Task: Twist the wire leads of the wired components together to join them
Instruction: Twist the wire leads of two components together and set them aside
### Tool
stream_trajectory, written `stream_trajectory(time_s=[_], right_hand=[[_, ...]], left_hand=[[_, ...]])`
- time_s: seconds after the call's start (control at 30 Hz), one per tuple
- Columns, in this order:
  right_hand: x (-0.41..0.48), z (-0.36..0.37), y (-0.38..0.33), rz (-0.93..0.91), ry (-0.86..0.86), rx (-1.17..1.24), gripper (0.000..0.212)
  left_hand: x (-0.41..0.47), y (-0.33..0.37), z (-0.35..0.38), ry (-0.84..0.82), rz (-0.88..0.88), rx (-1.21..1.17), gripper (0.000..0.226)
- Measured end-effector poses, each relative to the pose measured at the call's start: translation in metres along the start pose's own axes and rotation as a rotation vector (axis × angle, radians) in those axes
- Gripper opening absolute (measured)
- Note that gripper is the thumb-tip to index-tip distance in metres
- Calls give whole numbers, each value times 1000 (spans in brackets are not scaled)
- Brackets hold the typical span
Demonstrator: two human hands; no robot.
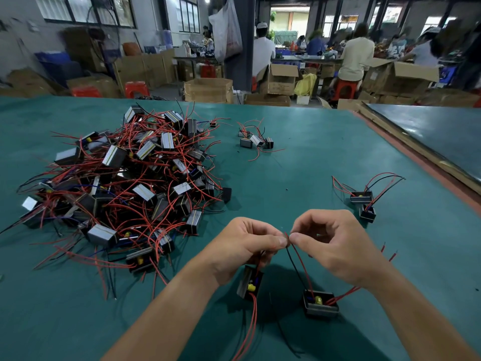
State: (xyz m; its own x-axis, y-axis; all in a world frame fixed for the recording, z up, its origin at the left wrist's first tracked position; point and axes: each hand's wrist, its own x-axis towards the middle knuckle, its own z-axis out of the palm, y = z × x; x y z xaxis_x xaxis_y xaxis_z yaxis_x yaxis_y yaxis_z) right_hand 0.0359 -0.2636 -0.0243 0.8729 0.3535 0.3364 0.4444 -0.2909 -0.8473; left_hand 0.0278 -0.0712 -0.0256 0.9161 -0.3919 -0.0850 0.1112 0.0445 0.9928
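Note:
Two small black box components hang from their leads above the green table (312, 157). My left hand (250, 246) pinches thin leads at its fingertips, and the left component (248, 282) dangles tilted below it with red wires trailing down. My right hand (335, 243) pinches the tips of a red and a black lead right beside the left fingertips. Those leads (299, 261) run down to the right component (320, 303), which has a yellow part inside. The fingertips of both hands nearly touch where the lead ends meet.
A big heap of the same components with red wires (125, 183) covers the table's left side. A small cluster (256, 140) lies at the far middle. A joined pair (364, 201) rests to the right. A dark board (442, 142) borders the right edge. People work at benches behind.

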Motion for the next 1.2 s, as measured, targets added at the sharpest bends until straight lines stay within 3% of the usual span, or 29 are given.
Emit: stream_trajectory(time_s=[0.63,0.83,1.0,1.2], right_hand=[[0,-5,-2,21,-114,-37,11],[0,-1,-2,83,-107,-37,20],[1,3,-3,110,-55,-31,24],[0,-2,-7,90,-50,67,15]], left_hand=[[-3,4,1,-18,15,80,28],[-2,1,6,61,70,155,5],[0,-1,8,78,97,152,2],[0,-1,3,35,81,99,22]])
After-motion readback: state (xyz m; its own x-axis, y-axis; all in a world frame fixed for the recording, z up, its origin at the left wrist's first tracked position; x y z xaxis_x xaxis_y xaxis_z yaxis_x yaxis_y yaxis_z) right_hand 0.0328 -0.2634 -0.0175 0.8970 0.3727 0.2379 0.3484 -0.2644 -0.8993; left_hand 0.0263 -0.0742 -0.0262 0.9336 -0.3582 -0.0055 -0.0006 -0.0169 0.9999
